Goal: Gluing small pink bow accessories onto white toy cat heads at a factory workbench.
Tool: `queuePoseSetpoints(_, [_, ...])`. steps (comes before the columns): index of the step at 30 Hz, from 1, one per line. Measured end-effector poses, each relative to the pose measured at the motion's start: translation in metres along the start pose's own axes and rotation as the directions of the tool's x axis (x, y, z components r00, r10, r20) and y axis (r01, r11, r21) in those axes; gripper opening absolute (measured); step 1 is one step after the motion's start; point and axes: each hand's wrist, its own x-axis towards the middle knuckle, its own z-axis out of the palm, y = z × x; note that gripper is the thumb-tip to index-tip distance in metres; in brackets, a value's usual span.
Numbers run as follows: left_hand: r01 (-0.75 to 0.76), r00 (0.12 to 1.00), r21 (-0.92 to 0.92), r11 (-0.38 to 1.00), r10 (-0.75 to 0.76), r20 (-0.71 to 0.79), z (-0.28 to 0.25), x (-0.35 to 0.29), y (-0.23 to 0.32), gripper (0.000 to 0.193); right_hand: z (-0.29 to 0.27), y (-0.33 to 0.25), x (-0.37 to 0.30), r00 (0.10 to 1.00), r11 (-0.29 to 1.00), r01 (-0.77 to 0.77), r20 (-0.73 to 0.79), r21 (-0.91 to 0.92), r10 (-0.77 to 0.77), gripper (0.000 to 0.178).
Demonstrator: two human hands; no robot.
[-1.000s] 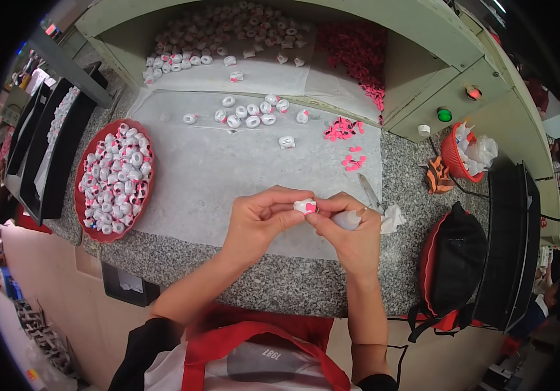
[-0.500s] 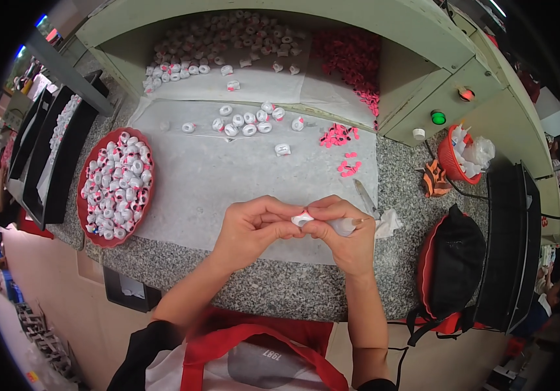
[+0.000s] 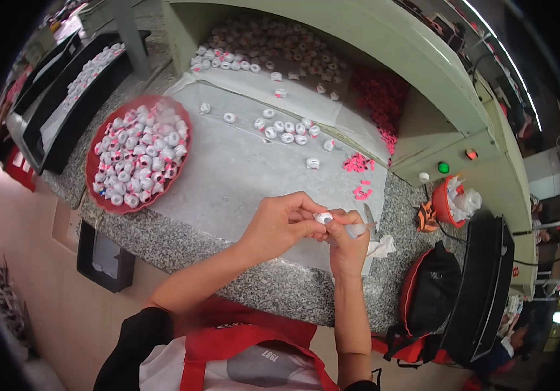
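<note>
Red round tray (image 3: 94,171), left of frame, filled with white rings marked red. Speckled grey granite counter (image 3: 273,287). Pale grey sheet (image 3: 241,176) at centre. Pink pieces (image 3: 358,163) right of centre. Green button (image 3: 443,167), red-orange cup (image 3: 443,202) at right. Black-red bag (image 3: 430,293) lower right.

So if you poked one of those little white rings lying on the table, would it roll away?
Probably it would just slide: the small white plastic rings lie flat on the pale sheet. Stood on edge, one might roll. They look light, since both hands pinch one with fingertips, and stiff enough to keep their round shape.
</note>
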Motion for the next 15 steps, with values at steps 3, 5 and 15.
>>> queuePoseSetpoints(3, [-0.036,0.999,0.022,0.999,0.036,-0.027,-0.017,-0.017,0.003,0.017,0.018,0.003,-0.006,1.000,0.999,-0.022,0.005,-0.038,0.022,0.009])
queuePoseSetpoints(5, [-0.058,0.998,0.035,0.998,0.059,-0.032,-0.027,-0.029,0.009,0.016,0.027,0.006,-0.010,0.998,0.985,-0.018,0.051,-0.171,0.027,0.010])
queuePoseSetpoints(15, [0.336,0.596,0.935,-0.114,0.794,-0.117,-0.172,-0.042,0.072,0.017,0.019,0.002,-0.009,0.992,0.923,-0.125,-0.014,-0.364,0.129,0.009])
